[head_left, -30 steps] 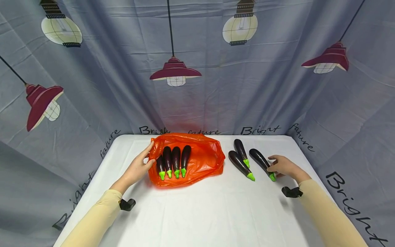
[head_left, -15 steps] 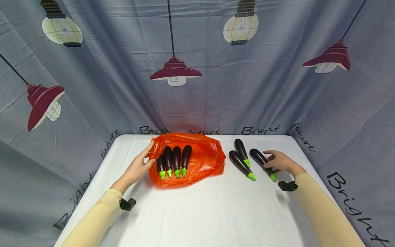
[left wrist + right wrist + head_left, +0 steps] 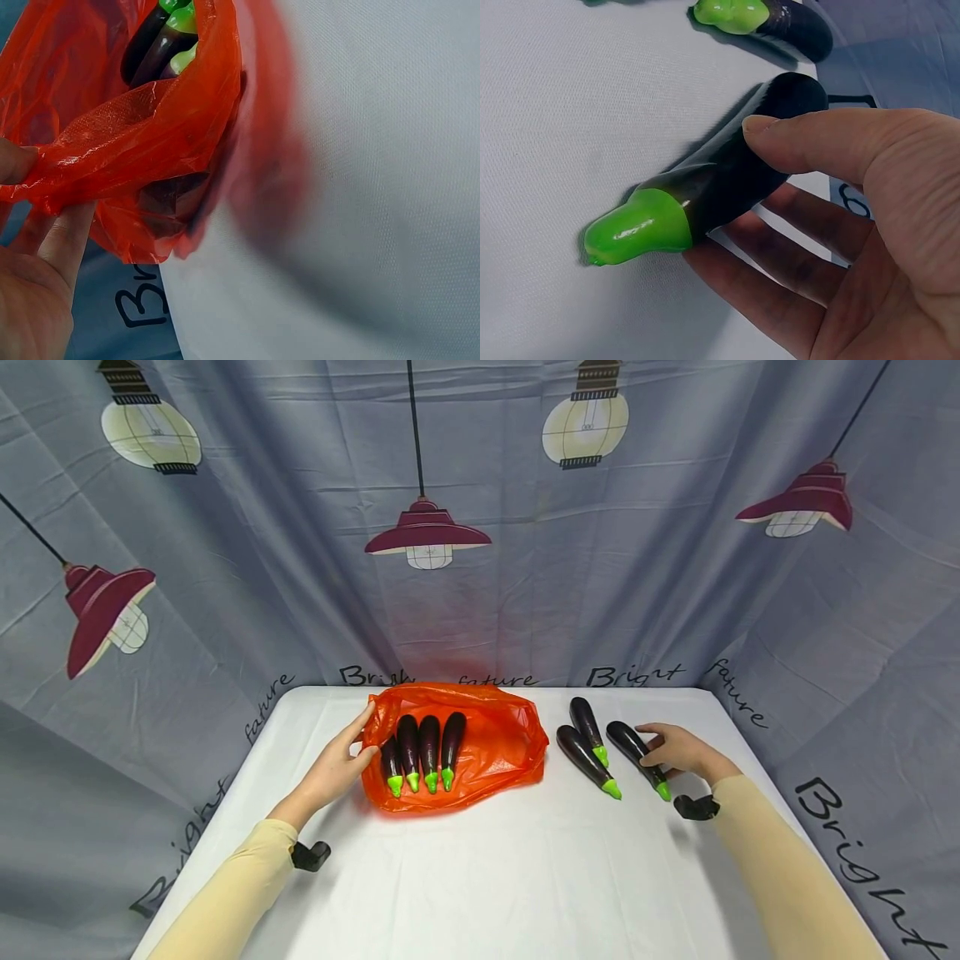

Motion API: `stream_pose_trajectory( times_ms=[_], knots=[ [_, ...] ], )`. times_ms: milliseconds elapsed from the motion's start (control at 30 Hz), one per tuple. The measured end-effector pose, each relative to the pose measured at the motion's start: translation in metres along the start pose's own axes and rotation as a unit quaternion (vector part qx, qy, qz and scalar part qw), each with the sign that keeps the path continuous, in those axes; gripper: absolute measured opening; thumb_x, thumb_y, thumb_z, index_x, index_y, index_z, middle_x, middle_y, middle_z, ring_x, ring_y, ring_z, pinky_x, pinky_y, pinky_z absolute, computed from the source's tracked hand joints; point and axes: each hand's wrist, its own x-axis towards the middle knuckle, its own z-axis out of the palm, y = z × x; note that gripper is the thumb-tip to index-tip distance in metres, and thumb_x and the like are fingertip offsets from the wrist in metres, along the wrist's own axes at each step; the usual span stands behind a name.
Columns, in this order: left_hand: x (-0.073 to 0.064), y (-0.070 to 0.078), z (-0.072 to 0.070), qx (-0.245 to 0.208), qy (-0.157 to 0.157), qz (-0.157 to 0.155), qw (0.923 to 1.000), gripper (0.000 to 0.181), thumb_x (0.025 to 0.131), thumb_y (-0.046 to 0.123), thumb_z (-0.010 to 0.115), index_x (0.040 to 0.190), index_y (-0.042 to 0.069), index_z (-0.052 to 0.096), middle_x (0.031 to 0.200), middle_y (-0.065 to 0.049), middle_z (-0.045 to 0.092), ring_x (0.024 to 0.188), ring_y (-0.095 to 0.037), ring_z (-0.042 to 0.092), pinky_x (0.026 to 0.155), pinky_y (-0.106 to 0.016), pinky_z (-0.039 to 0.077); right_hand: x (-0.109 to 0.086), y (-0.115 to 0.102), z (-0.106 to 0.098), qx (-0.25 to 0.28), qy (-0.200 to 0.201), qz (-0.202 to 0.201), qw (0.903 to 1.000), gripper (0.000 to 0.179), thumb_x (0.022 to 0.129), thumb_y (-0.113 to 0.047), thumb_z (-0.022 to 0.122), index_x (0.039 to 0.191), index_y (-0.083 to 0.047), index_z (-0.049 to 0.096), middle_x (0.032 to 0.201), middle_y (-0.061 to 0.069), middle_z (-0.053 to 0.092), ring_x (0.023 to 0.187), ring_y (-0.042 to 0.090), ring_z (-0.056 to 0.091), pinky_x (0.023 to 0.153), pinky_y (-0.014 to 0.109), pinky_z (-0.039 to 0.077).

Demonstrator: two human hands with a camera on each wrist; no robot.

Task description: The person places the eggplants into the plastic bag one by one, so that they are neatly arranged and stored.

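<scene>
An orange-red plastic bag (image 3: 498, 760) lies with its mouth spread toward me, several eggplants (image 3: 428, 747) side by side inside. My left hand (image 3: 333, 772) holds the bag's left edge, the film between thumb and fingers in the left wrist view. On the right, my right hand (image 3: 686, 756) is at the rightmost loose eggplant (image 3: 628, 743), which still rests on the table. The right wrist view shows my thumb (image 3: 780, 142) over its dark body and my fingers against its other side, near the green cap (image 3: 641, 229).
Two more eggplants, one in front (image 3: 581, 756) and one behind (image 3: 583, 718), lie close together between the bag and my right hand. The white table (image 3: 480, 877) meets a grey-blue curtain (image 3: 480, 627) printed with lamps at its back and sides.
My right hand has shifted left from the eggplant's green end to its dark body, with thumb and fingers now about it. The left hand and bag have stayed put.
</scene>
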Motion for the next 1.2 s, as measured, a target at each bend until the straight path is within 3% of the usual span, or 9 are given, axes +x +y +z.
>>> stream_pose_trajectory(
  times_ms=[733, 1033, 1200],
  knots=[
    [0.0015, 0.0025, 0.0009, -0.001, -0.002, 0.002, 1.0, 0.079, 0.102, 0.006, 0.062, 0.165, 0.026, 0.02, 0.167, -0.009, 0.026, 0.133, -0.041, 0.049, 0.091, -0.045, 0.057, -0.0003, -0.0011, 0.0011, -0.009, -0.014, -0.01, 0.9998, 0.074, 0.093, -0.006, 0.07, 0.156, 0.005, 0.031, 0.13, 0.035, 0.051, 0.104, 0.036, 0.062, 0.079, 0.05, 0.06],
    [0.0008, 0.0016, 0.0013, 0.002, 0.0, 0.004, 1.0, 0.079, 0.102, 0.005, 0.063, 0.165, 0.026, 0.021, 0.167, -0.009, 0.027, 0.132, -0.041, 0.05, 0.09, -0.044, 0.058, 0.0006, 0.0018, 0.0026, -0.009, -0.007, -0.013, 0.9998, 0.074, 0.094, -0.007, 0.069, 0.156, 0.005, 0.031, 0.131, 0.034, 0.051, 0.107, 0.037, 0.061, 0.079, 0.049, 0.06],
    [0.0006, 0.0015, 0.0016, -0.001, -0.002, 0.001, 1.0, 0.079, 0.102, 0.006, 0.063, 0.165, 0.027, 0.021, 0.167, -0.01, 0.027, 0.133, -0.041, 0.049, 0.092, -0.045, 0.057, -0.0012, 0.0012, 0.0002, 0.0, 0.02, -0.028, 0.9994, 0.075, 0.094, -0.008, 0.068, 0.158, 0.002, 0.03, 0.132, 0.034, 0.049, 0.107, 0.037, 0.061, 0.078, 0.048, 0.06]
  ],
)
